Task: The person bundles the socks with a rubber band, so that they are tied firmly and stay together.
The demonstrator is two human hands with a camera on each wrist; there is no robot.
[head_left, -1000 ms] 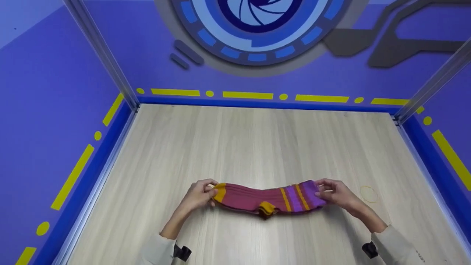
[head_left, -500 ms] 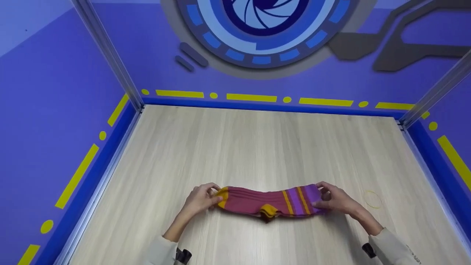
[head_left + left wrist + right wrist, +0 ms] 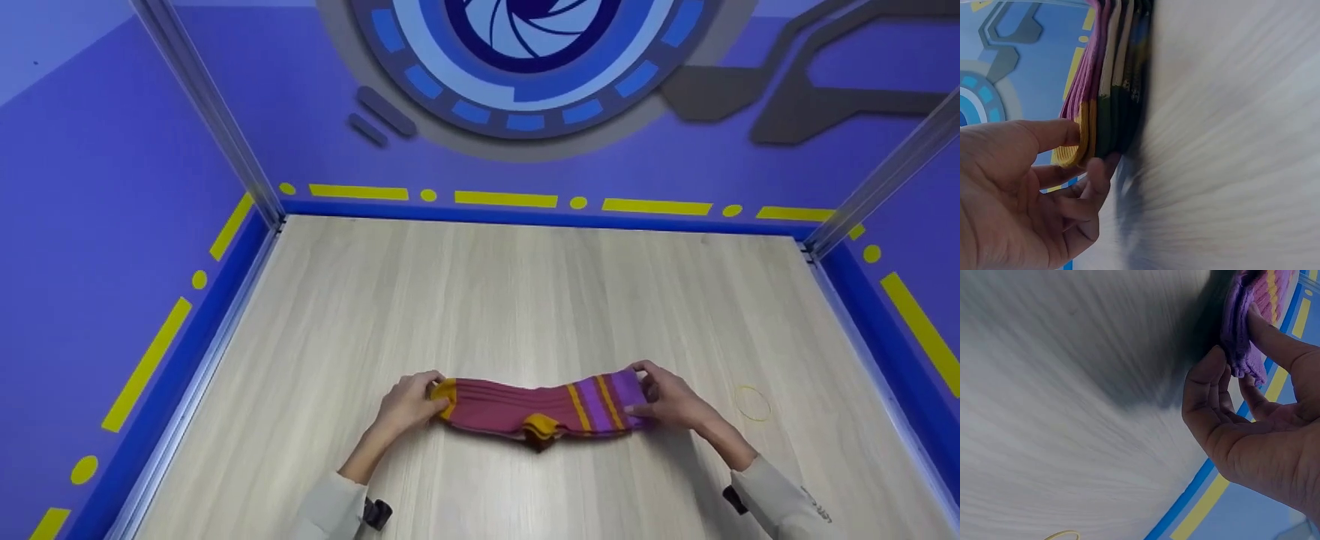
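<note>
A stack of socks point(image 3: 502, 409) stretches lengthwise between both hands, low over the wooden tabletop. The top one is maroon with a mustard toe and heel and a purple, striped cuff. Several layers show in the left wrist view, where green and beige edges of the socks point(image 3: 1105, 95) lie under the maroon one. My left hand point(image 3: 409, 403) pinches the toe end, thumb on top and fingers beneath. At the cuff end, my right hand point(image 3: 675, 399) pinches the purple cuff point(image 3: 1238, 337) between thumb and fingers. The folded heel hangs at the near side.
A thin yellow rubber band point(image 3: 752, 403) lies on the table point(image 3: 525, 300) to the right of my right hand. Blue-purple panels point(image 3: 105, 225) with yellow dashes wall in the left, right and back sides, joined by metal corner posts point(image 3: 202, 97).
Both hands have shifted their grip a little on the sock ends, with the right thumb now further over the cuff. The socks stay in nearly the same place.
</note>
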